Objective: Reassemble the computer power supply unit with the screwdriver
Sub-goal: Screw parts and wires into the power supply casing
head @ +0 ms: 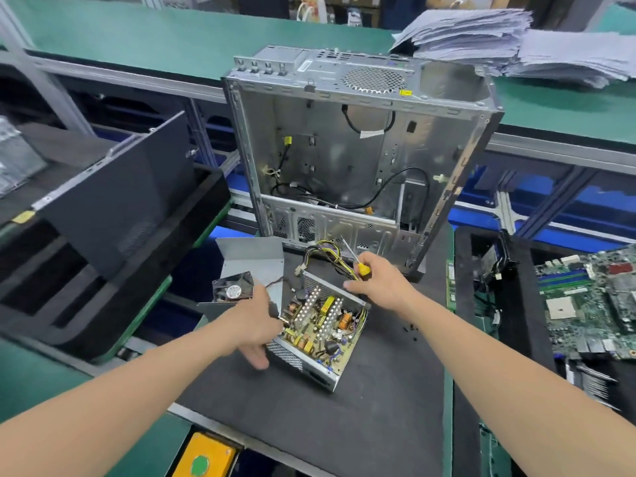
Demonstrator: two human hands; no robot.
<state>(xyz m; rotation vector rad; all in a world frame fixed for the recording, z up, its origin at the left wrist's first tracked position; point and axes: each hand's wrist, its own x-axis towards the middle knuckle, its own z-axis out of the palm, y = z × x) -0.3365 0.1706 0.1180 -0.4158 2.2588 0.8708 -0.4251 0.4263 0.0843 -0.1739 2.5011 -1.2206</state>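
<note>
The open power supply unit (pixel 320 325) lies on the black mat, its circuit board with coils and capacitors exposed. A bundle of yellow and black wires (pixel 327 256) runs out of its far side. My left hand (pixel 256 315) is at the unit's left wall, fingers curled on the edge, thumb pointing down. My right hand (pixel 378 280) grips a yellow-handled screwdriver (pixel 354 258), shaft pointing up and away, while its fingers touch the unit's far corner. The grey metal cover (pixel 251 259) lies to the left with a small black fan (pixel 232 287) on it.
An empty computer case (pixel 361 149) stands upright just behind the unit. A black side panel (pixel 113 201) leans at the left. Motherboards (pixel 592 301) sit in a tray at the right. Small screws (pixel 411 328) lie on the mat. A yellow box with a green button (pixel 203 456) sits at the near edge.
</note>
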